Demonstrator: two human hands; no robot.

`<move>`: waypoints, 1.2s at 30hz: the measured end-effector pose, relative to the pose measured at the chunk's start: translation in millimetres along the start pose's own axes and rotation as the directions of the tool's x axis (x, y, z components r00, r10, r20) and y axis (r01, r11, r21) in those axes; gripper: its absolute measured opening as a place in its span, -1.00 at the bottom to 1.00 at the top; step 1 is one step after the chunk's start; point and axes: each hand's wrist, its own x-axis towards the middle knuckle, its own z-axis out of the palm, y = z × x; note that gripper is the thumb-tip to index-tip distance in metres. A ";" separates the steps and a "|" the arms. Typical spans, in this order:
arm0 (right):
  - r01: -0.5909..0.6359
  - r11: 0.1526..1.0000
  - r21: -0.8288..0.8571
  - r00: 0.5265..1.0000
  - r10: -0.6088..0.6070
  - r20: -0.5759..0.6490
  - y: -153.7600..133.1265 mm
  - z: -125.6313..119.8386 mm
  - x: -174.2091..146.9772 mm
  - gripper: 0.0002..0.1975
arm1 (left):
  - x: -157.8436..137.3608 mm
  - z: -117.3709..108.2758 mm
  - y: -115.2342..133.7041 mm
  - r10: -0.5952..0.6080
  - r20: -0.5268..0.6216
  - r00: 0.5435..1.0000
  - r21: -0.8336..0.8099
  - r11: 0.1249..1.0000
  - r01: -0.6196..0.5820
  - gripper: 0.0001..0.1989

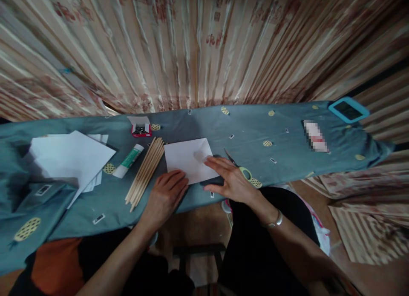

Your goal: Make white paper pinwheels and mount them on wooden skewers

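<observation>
Sits in dark clothing (249, 253), with an orange patch (57, 257) at the left, close to the near edge of a long table (281, 155) draped in blue-green cloth (204, 121) printed with yellow pineapples (267, 143). Wears a silver bracelet (278, 219) on the right wrist. Lays the left hand (168, 191) over the near left part of a white sheet (185, 157), with fingers drawn together; cannot tell whether clamped on the paper or merely resting. Sets the fingertips of the right hand (231, 181) on the right side of the sheet, with fingers straightened and thumb held apart, near a crease toward its far right corner. Has the sheet flat about midway along the table, between near and far edges. Shows green-handled scissors (245, 173) just beside the right hand; to the left of the sheet, a slanting bundle of wooden sticks (145, 172), a white-and-green tube (128, 161) and, toward the left end, a loose pile of white papers (73, 151). Includes a small open red box (142, 135) near the far edge, a pixelated item (316, 136) toward the right end and a blue-rimmed object (349, 110) at the far right corner. Ends at a patterned curtain (198, 53) beyond the far edge.
</observation>
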 end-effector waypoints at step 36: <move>-0.019 0.999 0.027 0.995 0.021 -0.096 8.0 21.0 66.0 -0.80 | -1.2 -3.5 34.1 0.028 0.070 0.997 0.124 0.992 -0.037 -0.53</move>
